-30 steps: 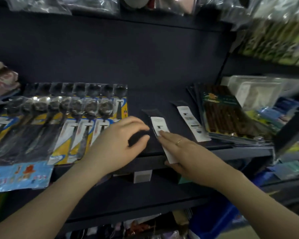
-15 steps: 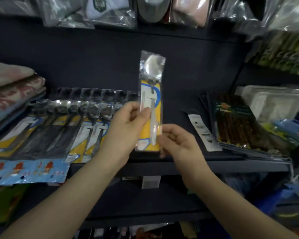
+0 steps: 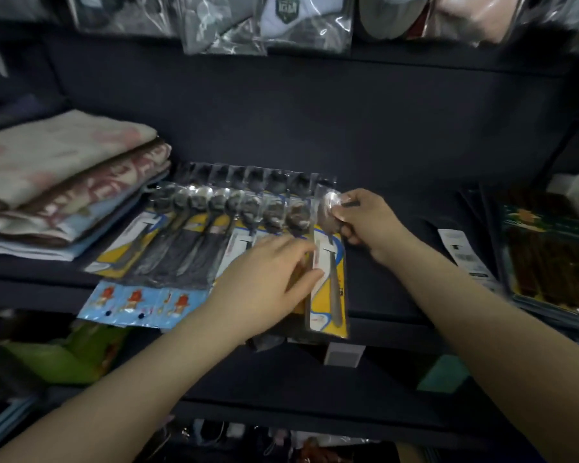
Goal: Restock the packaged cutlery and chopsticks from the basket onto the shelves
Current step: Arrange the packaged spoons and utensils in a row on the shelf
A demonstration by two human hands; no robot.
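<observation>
Hands work together at a dark shop shelf, both arms reaching forward from the bottom of the view. The right hand, wrist raised and fingers curled, pinches the top of a packaged spoon at its bowl end, thumb and fingertips closed on the clear plastic. The left hand, palm down and fingers extended toward the right, rests across the lower half of the same packet, its fingertips touching the white and yellow card; whether it grips or only steadies cannot be told. The packet lies flat at the right end of a row of packaged spoons, overlapping its neighbour, with its lower end hanging over the shelf's front edge. Blue packets poke out below the row. Folded cloths are stacked to the left, and packaged chopsticks lie well apart to the right, a white label strip between them and the right forearm.
</observation>
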